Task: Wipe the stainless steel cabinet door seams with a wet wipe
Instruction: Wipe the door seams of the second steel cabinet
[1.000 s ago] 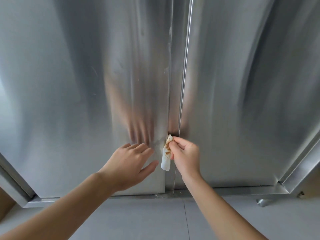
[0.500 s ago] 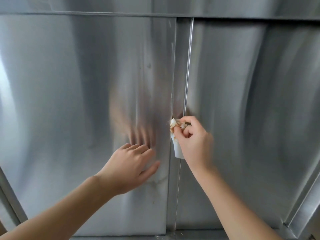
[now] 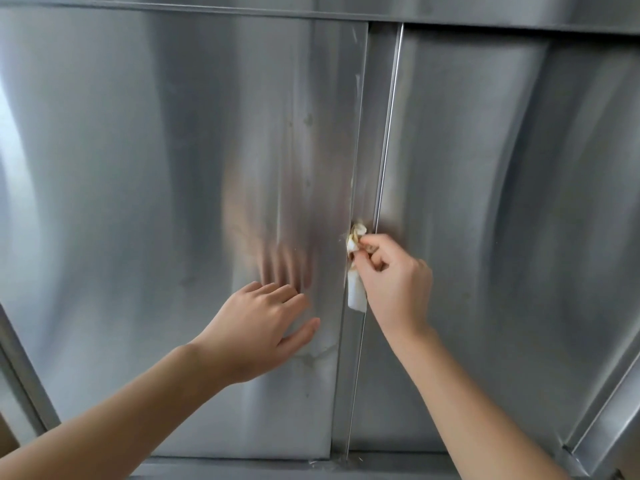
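Observation:
Two stainless steel cabinet doors fill the view, the left door and the right door. Between them runs a vertical seam. My right hand pinches a folded white wet wipe with brown stains and presses its top into the seam at mid-height. The wipe's lower end hangs below my fingers. My left hand lies flat on the left door, fingers spread, just left of the seam.
A steel top rail runs above the doors. A bottom frame rail lies below them. Slanted frame legs stand at the far left and lower right.
My right hand has slid the wipe upward along the seam from near the door's bottom to mid-height. The view has tilted up, showing the top rail. My left hand stays on the left door.

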Available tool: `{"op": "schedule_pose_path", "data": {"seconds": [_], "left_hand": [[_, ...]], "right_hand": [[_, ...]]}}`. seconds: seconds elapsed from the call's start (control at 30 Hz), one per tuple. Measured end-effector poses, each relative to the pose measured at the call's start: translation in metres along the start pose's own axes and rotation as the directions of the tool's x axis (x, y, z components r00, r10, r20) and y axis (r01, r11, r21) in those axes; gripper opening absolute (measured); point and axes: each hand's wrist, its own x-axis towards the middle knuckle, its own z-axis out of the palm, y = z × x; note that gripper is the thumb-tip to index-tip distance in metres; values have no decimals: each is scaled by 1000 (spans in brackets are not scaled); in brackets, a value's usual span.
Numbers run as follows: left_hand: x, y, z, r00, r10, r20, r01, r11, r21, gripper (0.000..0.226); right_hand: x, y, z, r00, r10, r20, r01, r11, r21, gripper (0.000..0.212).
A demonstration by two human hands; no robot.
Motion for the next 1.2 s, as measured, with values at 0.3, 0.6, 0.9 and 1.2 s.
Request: {"op": "schedule_pose_path", "data": {"seconds": [0.3, 0.6, 0.9, 1.2], "left_hand": [[25, -9, -35, 997, 5, -72, -3, 1000, 18, 49], [47, -24, -84, 994, 1, -108, 5, 999, 49, 56], [30, -23, -59, 997, 69, -14, -66, 985, 156, 61], [-45, 3, 38, 983, 40, 181, -44, 999, 22, 53]], "right_hand": [[15, -9, 0, 1000, -13, -5, 13, 1000, -19, 11], [95, -44, -17, 993, -89, -77, 88, 996, -17, 5], [39, -16, -5, 996, -82, -46, 81, 996, -24, 2], [-170, 65, 15, 884, 237, 403, -135, 955, -266, 8]]}}
